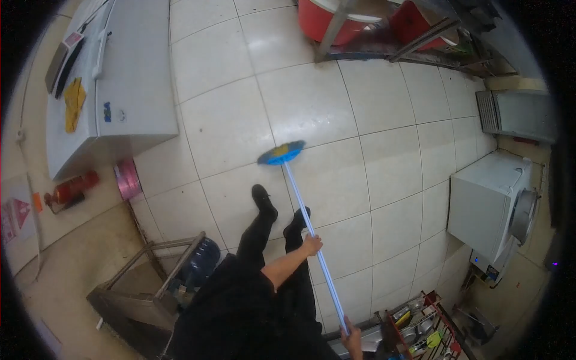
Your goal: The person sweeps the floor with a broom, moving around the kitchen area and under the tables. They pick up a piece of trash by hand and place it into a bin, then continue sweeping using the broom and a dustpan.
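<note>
A broom with a blue head (282, 153) and a long light-blue handle (327, 273) reaches from the lower middle up to the tiled floor (312, 108). Its bristles rest on the tiles ahead of my black shoes. My left hand (311, 245) is wrapped round the middle of the handle. Near the handle's far end, at the bottom of the view, my right hand (351, 336) is closed round it.
A white chest freezer (141, 72) with a yellow cloth (74, 105) stands at upper left, a fire extinguisher (71, 189) below it. Red tubs (327, 23) sit under a metal rack at top. A white appliance (483, 201) is at right; a utensil rack (420, 330) at lower right.
</note>
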Demonstrator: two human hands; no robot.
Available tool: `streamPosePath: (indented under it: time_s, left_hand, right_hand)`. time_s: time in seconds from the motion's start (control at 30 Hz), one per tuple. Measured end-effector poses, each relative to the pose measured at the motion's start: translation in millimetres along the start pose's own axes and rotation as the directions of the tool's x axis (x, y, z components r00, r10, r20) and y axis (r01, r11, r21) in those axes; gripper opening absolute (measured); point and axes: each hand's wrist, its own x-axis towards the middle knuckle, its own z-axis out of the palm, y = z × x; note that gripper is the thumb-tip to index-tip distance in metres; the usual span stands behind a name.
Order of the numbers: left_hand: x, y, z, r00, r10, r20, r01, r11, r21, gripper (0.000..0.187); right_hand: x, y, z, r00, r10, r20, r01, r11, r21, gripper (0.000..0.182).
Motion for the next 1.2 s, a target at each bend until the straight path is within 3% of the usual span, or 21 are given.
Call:
streamPosePath:
  time_s: [0.03,0.13,0.2,0.27,0.3,0.37,0.4,0.47,0.53,0.57,0.6,0.63,0.67,0.7,0.73,0.77,0.87,1.03,1.13,1.17,1.2]
  left_hand:
    - [-5.2,-13.1,3.1,0.996,-0.086,-0.024,0.087,0.996,0.018,0.034]
    - [-71.1,-54.7,-39.5,0.881,-0.306,-0.362,0.255,0.95,-0.182,0.045]
    - [-148.7,-91.3,-91.2,0.723,-0.39,-0.57,0.293,0.92,-0.259,0.05]
    - [-220.6,-134.3,-128.6,0.567,-0.572,-0.594,0.396,0.821,-0.412,0.049]
    - [-259.6,-158.4,-126.4,0.443,-0.591,-0.674,0.405,0.803,-0.438,0.047]
    - [-343.1,-186.1,-116.1,0.227,-0.616,-0.754,0.432,0.758,-0.489,0.045]
    - [-385.0,-191.1,-114.0,0.145,-0.623,-0.769,0.453,0.732,-0.508,0.044]
    - [-451.7,-184.6,-78.3,0.032,-0.736,-0.676,0.464,0.61,-0.643,0.04]
    - [-489.2,-137.9,-31.4,-0.067,-0.833,-0.549,0.505,0.446,-0.739,0.039]
    - [-497.3,-120.3,17.1,-0.068,-0.837,-0.543,0.482,0.449,-0.752,0.037]
    - [-499.3,-90.5,48.6,-0.059,-0.925,-0.376,0.385,0.327,-0.863,0.032]
    - [-502.0,-95.5,143.1,0.061,-0.957,-0.284,0.412,0.284,-0.866,0.044]
    - [-492.3,-48.0,159.0,0.109,-0.991,-0.077,0.464,0.119,-0.878,0.044]
    - [-473.0,-30.7,252.7,0.172,-0.944,-0.282,0.567,0.329,-0.755,0.041]
    - [-458.8,3.8,287.1,0.39,-0.898,0.202,0.476,0.009,-0.879,0.042]
    - [-451.6,56.7,299.5,0.498,-0.813,0.302,0.43,-0.071,-0.9,0.041]
    - [-417.3,147.4,298.6,0.622,-0.731,0.28,0.315,-0.094,-0.944,0.039]
    - [-363.9,141.0,224.8,0.66,-0.715,0.231,0.214,-0.115,-0.97,0.035]
    - [-340.2,60.4,153.7,0.59,-0.761,0.269,0.262,-0.135,-0.956,0.032]
    - [-339.3,22.7,129.8,0.544,-0.79,0.284,0.289,-0.141,-0.947,0.032]
    - [-340.1,-19.0,124.4,0.497,-0.853,0.157,0.049,-0.154,-0.987,0.033]
  right_hand:
    - [9.9,-1.0,14.0,1.0,-0.022,-0.011,0.024,0.973,0.231,0.039]
    - [112.9,-66.9,65.2,0.961,-0.228,-0.154,0.251,0.956,0.153,0.037]
    - [203.8,-145.6,96.7,0.894,-0.368,-0.254,0.416,0.894,0.169,0.036]
    - [331.7,-228.3,131.6,0.782,-0.502,-0.369,0.554,0.832,0.041,0.042]
    - [372.8,-294.4,116.5,0.842,-0.461,-0.282,0.457,0.886,-0.082,0.041]
    - [449.8,-383.6,83.4,0.753,-0.528,-0.392,0.567,0.823,-0.02,0.037]
    - [438.5,-418.0,48.0,0.622,-0.571,-0.536,0.699,0.713,0.053,0.035]
    - [408.4,-407.7,17.3,0.593,-0.607,-0.529,0.753,0.65,0.098,0.034]
    - [381.2,-311.0,37.2,0.577,-0.636,-0.513,0.754,0.655,0.036,0.036]
    - [340.8,-258.2,39.1,0.486,-0.671,-0.56,0.809,0.588,-0.002,0.039]
    - [301.3,-204.8,45.4,0.715,-0.568,-0.408,0.636,0.771,0.041,0.04]
    - [273.9,-145.6,64.3,0.622,-0.604,-0.498,0.695,0.719,-0.006,0.041]
    - [217.2,-106.7,58.3,0.84,-0.442,-0.316,0.46,0.888,-0.018,0.038]
    - [184.4,-54.9,60.9,0.794,-0.49,-0.36,0.502,0.862,-0.067,0.041]
    - [143.9,-27.3,46.3,0.904,-0.346,-0.249,0.354,0.935,-0.014,0.04]
    - [109.3,-10.1,33.3,0.958,-0.229,-0.172,0.23,0.973,-0.017,0.037]
    - [126.4,69.0,56.2,0.859,-0.341,-0.383,0.415,0.901,0.129,0.033]
    - [261.6,-54.4,35.8,0.835,-0.419,-0.356,0.497,0.852,0.165,0.035]
    - [414.6,-233.4,-1.1,0.683,-0.558,-0.472,0.656,0.752,0.06,0.034]
    - [453.1,-302.7,-29.0,0.829,-0.408,-0.383,0.522,0.81,0.266,0.033]
    - [485.0,-368.1,-65.5,0.848,-0.382,-0.368,0.497,0.815,0.298,0.035]
